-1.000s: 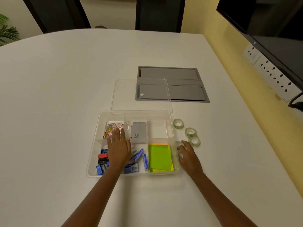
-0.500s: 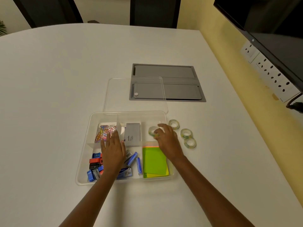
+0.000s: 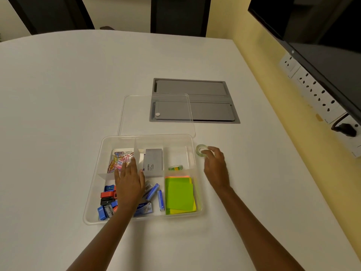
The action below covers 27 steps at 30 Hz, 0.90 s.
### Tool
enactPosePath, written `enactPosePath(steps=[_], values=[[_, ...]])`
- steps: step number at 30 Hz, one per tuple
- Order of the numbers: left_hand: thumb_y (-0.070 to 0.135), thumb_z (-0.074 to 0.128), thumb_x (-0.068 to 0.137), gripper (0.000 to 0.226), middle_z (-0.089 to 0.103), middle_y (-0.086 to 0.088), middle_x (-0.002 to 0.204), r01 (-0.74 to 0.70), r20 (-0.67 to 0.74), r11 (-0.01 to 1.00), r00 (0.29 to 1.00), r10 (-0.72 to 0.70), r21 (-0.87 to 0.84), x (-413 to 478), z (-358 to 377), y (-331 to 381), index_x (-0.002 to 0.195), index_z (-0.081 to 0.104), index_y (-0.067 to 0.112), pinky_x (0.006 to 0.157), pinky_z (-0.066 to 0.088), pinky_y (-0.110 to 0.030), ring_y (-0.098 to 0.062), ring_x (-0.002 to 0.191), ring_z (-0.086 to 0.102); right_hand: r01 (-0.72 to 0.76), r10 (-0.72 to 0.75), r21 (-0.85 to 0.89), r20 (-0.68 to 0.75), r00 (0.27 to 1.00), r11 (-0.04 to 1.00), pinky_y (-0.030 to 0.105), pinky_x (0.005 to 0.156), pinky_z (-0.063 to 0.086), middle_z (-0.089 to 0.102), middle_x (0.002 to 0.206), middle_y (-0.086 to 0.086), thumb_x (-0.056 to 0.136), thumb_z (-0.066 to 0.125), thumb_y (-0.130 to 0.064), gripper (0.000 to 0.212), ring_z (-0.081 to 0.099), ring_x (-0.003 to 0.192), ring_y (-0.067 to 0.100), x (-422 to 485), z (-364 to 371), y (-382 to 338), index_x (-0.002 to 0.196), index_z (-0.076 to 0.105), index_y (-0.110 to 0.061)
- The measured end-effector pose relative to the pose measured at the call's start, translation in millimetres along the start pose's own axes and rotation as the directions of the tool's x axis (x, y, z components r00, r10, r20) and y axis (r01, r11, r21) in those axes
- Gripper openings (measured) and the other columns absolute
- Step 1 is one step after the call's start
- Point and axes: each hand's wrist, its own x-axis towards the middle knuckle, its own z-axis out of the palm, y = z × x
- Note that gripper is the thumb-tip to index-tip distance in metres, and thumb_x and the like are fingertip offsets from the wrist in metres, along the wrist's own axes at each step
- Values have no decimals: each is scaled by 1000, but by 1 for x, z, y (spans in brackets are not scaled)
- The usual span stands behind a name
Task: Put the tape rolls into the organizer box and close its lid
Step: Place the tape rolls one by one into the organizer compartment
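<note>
The clear organizer box (image 3: 91, 194) stands open on the white table, and its clear lid (image 3: 134, 116) lies flat just behind it. One tape roll (image 3: 175, 168) lies in the box's back right compartment. Another tape roll (image 3: 200, 150) sits on the table just right of the box. My right hand (image 3: 216, 167) is over the table there, its fingertips pinching this roll's near edge. Any other rolls are hidden under that hand. My left hand (image 3: 129, 182) rests flat inside the box, fingers spread, holding nothing.
The box also holds coloured paper clips (image 3: 119, 159), a grey carton (image 3: 153, 162), green sticky notes (image 3: 179, 194) and small blue boxes (image 3: 152, 191). A grey cable hatch (image 3: 205, 89) lies behind the lid. Wall sockets (image 3: 312, 90) and a dark screen (image 3: 322, 36) line the right side.
My right hand carried one tape roll into the back right compartment, left it there, then moved right, out of the box, onto a roll on the table. My left hand stayed in the box.
</note>
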Motion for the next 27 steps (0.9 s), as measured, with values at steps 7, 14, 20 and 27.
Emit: enactPosePath(steps=[7, 14, 20, 27], values=[[26, 29, 96, 51, 35, -19, 147, 1, -2, 1000, 1000, -1, -12, 2, 2, 3, 142, 21, 5, 118, 10, -48, -33, 139, 28, -177, 216, -197, 193, 957, 964, 39, 107, 38, 43, 140, 18, 94, 54, -19, 34, 42, 127, 32, -6, -7, 43, 124, 53, -3], [34, 20, 88, 61, 40, -21, 144, -1, -2, 1000, 1000, 1, -13, -1, 1, 3, 140, 25, 3, 117, 14, -49, -35, 136, 33, -190, 214, -190, 111, 971, 963, 45, 102, 38, 57, 124, 14, 92, 57, -22, 28, 52, 115, 31, 2, -13, 27, 116, 58, -7], [26, 32, 96, 51, 41, -22, 143, 9, 0, 1000, 1000, -9, -19, -1, 2, 3, 141, 23, 4, 118, 14, -50, -35, 136, 33, 88, -87, -26, 31, 996, 996, 45, 97, 41, 62, 119, 17, 87, 63, -21, 26, 55, 109, 34, 17, -7, -22, 108, 63, -4], [33, 19, 84, 64, 45, -24, 139, 5, -10, 1000, 1000, -5, -16, -2, -2, 5, 139, 26, 2, 116, 17, -50, -36, 133, 38, 214, -98, -224, 437, 894, 951, 58, 111, 17, 49, 130, 9, 92, 53, -19, 27, 38, 126, 28, 34, 28, -46, 119, 56, -15]])
